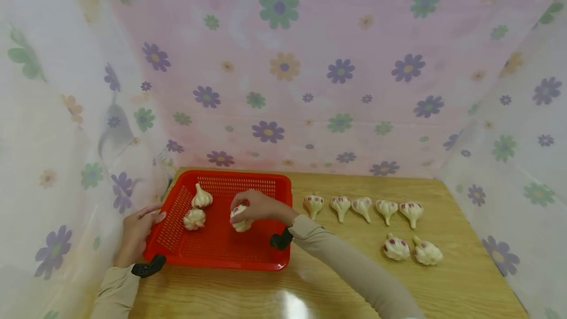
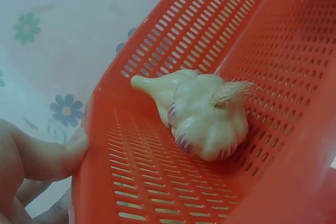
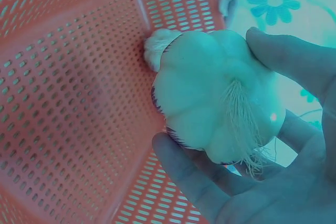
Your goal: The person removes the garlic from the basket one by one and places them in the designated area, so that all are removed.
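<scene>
At the basket's left side, my left hand [image 1: 136,233] pinches the rim of the red plastic basket [image 1: 217,263], thumb on the rim and fingers outside. My right hand [image 1: 262,206] grips a garlic bulb [image 1: 241,224] over the middle of the basket. The right wrist view shows this bulb [image 3: 205,93] between thumb and fingers, its roots turned to the camera. Two more garlic bulbs lie in the left part of the basket, one [image 1: 202,198] behind the other [image 1: 194,219]. One bulb [image 2: 207,116] with a stem and root tuft fills the middle of the left wrist view.
Right of the basket, several garlic bulbs [image 1: 340,206] lie in a row on the wooden table [image 1: 465,260], stems toward me. Two further bulbs, one [image 1: 396,248] beside the other [image 1: 428,251], lie nearer. Flowered cloth [image 1: 310,112] hangs behind and at both sides.
</scene>
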